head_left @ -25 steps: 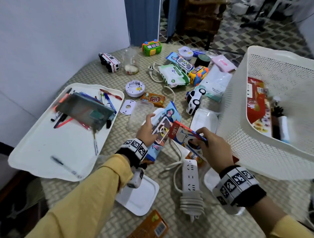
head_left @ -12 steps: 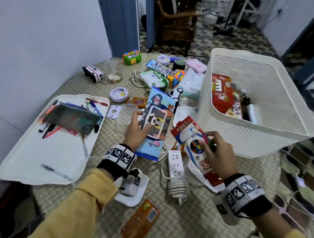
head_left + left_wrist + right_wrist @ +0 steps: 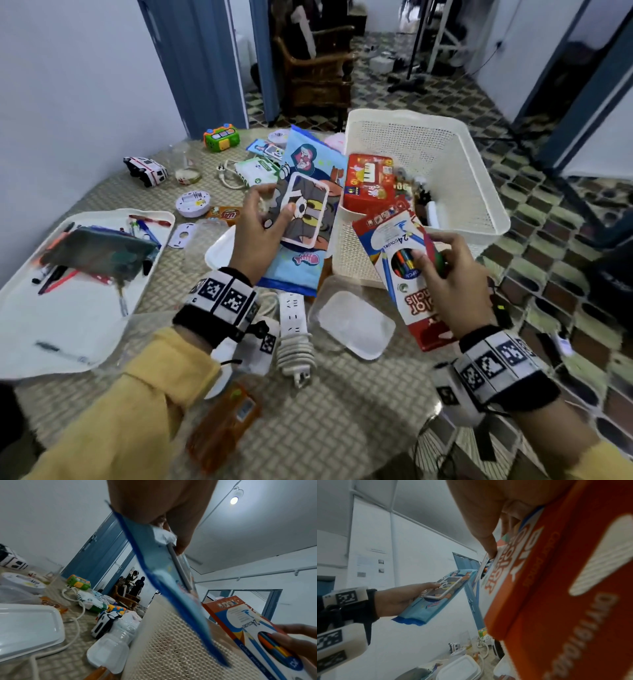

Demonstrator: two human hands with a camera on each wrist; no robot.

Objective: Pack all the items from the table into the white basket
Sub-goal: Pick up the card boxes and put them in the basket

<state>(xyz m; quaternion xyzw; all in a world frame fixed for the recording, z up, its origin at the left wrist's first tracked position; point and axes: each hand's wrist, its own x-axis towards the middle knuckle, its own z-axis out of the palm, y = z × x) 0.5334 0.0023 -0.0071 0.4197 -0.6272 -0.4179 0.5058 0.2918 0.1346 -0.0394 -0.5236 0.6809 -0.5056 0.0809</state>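
My left hand (image 3: 261, 229) holds a blue cartoon pouch (image 3: 310, 263) with a cartoon phone case (image 3: 305, 210) pinned on top by the thumb, lifted just left of the white basket (image 3: 455, 161). In the left wrist view the pouch (image 3: 173, 588) hangs beside the basket wall (image 3: 171, 635). My right hand (image 3: 445, 274) grips a red box of colour pencils (image 3: 400, 253), its far end over the basket's near rim. The same box (image 3: 556, 588) fills the right wrist view, where the left hand (image 3: 399, 596) and pouch (image 3: 429, 605) also show. A red toy box (image 3: 368, 181) lies inside the basket.
On the woven table sit a white tray (image 3: 51, 325) of pens and a dark pouch, a power strip (image 3: 294, 329), a clear lidded container (image 3: 352, 322), an orange packet (image 3: 222, 425), toy cars (image 3: 145, 170), a wipes pack (image 3: 257, 171) and a round white device (image 3: 192, 202).
Both hands have risen from the table and moved right toward the basket, carrying the pouch with phone case and the pencil box; the pencil box now reaches over the basket's near rim.
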